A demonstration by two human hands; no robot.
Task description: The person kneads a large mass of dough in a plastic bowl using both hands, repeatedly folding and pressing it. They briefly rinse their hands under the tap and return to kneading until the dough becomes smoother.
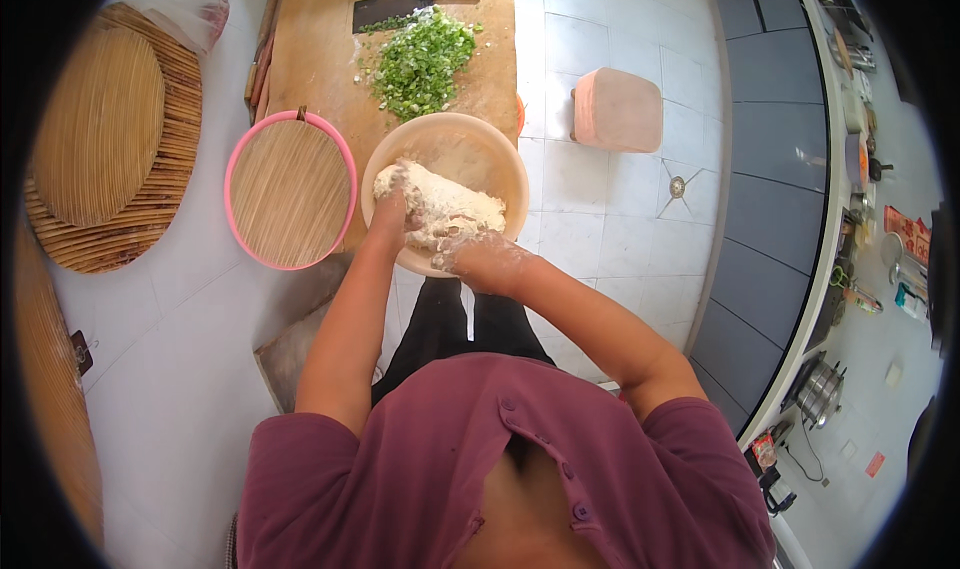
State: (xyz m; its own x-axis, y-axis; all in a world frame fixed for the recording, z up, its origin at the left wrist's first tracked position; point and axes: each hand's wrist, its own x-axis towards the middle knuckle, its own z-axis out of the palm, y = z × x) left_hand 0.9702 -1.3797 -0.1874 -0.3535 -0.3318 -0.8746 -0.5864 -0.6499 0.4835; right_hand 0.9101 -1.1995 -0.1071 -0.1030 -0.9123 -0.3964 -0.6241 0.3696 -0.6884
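A shaggy mass of dough lies in a wide cream-coloured basin in front of me. My left hand grips the dough's left end, its fingers coated with flour. At the near side of the basin, my right hand presses against the dough's lower right edge, fingers curled and partly hidden. Dry flour dusts the basin's inner wall. Just beyond the rim is a heap of chopped green onions on a wooden board. A cleaver with a wooden handle rests behind the heap.
Left of the basin stands a round slatted tray with a pink rim. Larger round slatted mats lean at the far left. A pinkish stool stands on the tiled floor to the right, before a counter holding kitchenware.
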